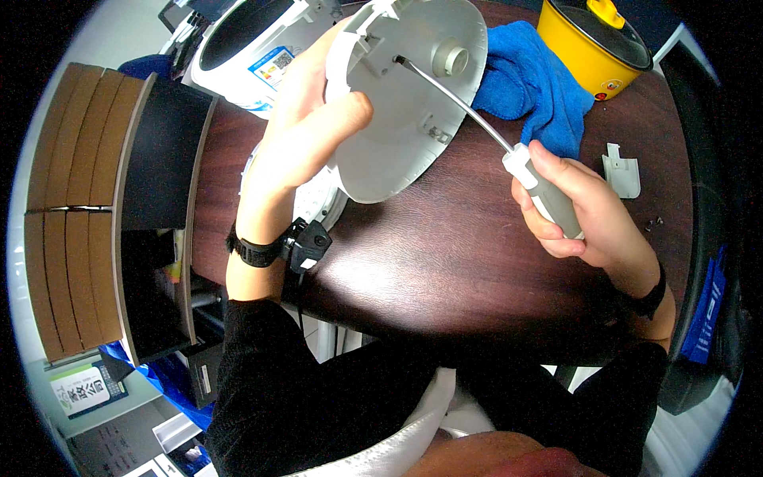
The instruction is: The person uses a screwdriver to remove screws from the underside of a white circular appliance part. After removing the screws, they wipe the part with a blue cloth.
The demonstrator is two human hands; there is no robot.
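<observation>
My left hand [314, 131] grips the edge of a white plastic lid shell [405, 127], tilted up with its hollow inner side showing. Its thumb lies over the rim, while the other fingers are mostly hidden. In my right hand [584, 207] is a screwdriver [477, 119] with a grey and white handle. The long metal shaft reaches into the shell, and its dark tip meets the inner wall near a small hole. Whether a screw sits there is too small to tell. Beneath my left forearm, a round white part [328, 205] is partly covered.
Behind the shell stands a white appliance body [254, 60] with a dark opening. A blue cloth [528, 75] lies beside a yellow pot [592, 52]. To the right are a small white plastic cover [621, 175] and screws [653, 225]. Cardboard boxes [75, 143] line the left.
</observation>
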